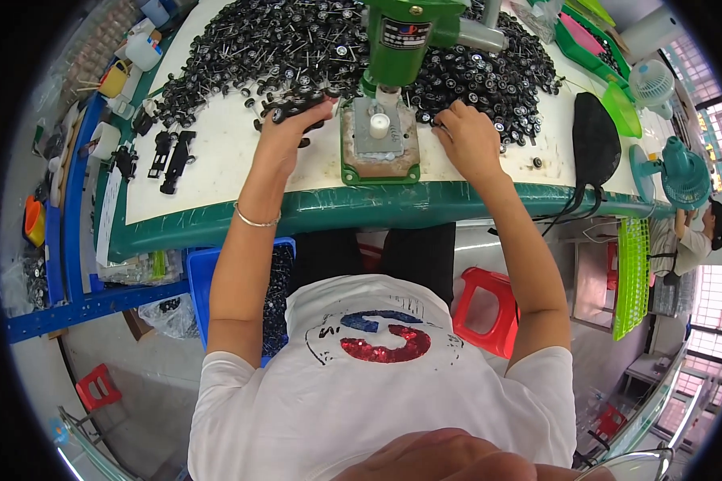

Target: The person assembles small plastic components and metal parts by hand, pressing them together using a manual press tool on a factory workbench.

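Note:
My left hand [287, 138] is closed round several black toy wheels on metal axles [297, 103], left of a green bench press [397, 50]. Some of these wheels stick out past the fingers. On the press's base [379, 171] sits a grey plate with a white round holder [379, 125], and no hand touches it. To the right of the base, my right hand [471, 143] reaches the near edge of a heap of loose black wheels [485, 90]. Its fingertips are drawn together there; whatever is between them is hidden.
A big heap of wheels on axles [273, 40] covers the back left. Black toy car chassis [180, 160] lie at the left. A black cloth bag [594, 144] and a teal fan [682, 172] are at the right. A blue crate [203, 276] and red stool [505, 313] stand below the table.

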`<state>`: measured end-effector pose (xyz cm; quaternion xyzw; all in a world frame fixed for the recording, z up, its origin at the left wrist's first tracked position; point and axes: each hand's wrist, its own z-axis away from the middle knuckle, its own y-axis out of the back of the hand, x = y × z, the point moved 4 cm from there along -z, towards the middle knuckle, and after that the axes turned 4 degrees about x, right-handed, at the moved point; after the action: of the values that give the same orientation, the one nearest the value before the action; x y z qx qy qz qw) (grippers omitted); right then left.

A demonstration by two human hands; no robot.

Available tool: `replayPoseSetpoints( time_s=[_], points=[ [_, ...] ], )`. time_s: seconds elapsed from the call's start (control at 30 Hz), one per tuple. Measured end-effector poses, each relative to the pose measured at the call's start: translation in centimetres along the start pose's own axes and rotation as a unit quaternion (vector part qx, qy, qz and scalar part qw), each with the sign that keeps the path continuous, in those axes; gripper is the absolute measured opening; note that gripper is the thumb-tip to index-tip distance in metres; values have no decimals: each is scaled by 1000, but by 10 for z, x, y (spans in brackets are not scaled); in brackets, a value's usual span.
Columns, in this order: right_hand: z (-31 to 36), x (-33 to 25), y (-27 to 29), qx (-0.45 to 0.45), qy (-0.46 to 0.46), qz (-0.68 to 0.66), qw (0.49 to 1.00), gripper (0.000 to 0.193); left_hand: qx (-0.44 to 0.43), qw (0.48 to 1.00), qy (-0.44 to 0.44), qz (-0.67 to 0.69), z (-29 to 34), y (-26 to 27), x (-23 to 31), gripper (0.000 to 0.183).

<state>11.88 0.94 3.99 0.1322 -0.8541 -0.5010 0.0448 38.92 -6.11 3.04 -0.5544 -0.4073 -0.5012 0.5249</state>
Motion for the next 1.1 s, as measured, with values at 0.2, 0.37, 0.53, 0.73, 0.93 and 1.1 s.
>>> replayPoseSetpoints(
  time_s=[0.2, 0.37, 0.53, 0.73, 0.93, 1.1],
  points=[
    [-6, -5, 1, 38, 48, 33, 998, 11, -34, 992, 30, 119, 9, -14, -2, 25],
    [-15, -17, 21, 41, -44, -134, 989, 13, -32, 994, 18, 106, 11, -23, 1, 24],
    [-37, -62, 36, 60, 23, -184, 981, 13, -64, 990, -18, 124, 13, -34, 7, 25],
    [-39, -73, 35, 40, 70, -121, 989, 15, -76, 991, -22, 112, 16, -41, 14, 25],
    [-42, -52, 5, -117, -143, -386, 904, 32, -65, 993, -24, 92, 19, -43, 17, 26],
    [-37, -36, 17, -85, -202, -489, 844, 44, -65, 992, -23, 101, 18, -46, 17, 26]
  ],
)
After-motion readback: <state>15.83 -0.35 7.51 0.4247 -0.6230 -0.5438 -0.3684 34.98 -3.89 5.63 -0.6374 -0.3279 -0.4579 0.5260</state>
